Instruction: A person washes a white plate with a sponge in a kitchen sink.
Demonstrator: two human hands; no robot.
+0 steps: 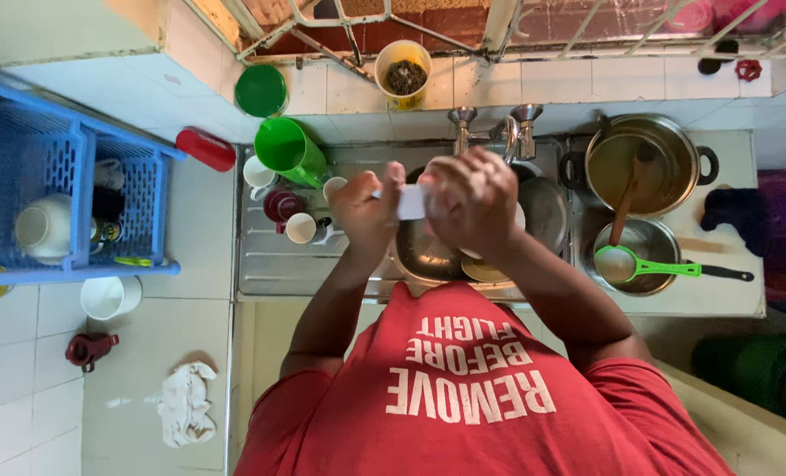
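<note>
Blue dish rack [67, 176] at far left holds a white bowl [44, 227]. A green jug [289, 150] lies tipped on the steel drainboard [269, 264] beside small cups. Over the sink, left hand [365, 210] and right hand [474, 198] both close around a small white object [410, 202] held between them. Right of the sink: large pot [644, 163], green strainer [622, 263].

White tiled counter [190, 353] around a steel sink [278, 264], daylit. Barred window [428, 22] along the far edge, brick wall beyond. Blue plastic crate rack [67, 159] at the counter's left edge. Crumpled white cloth [186, 405] near the front edge. Twin taps [494, 123] at the sink's back rim.
</note>
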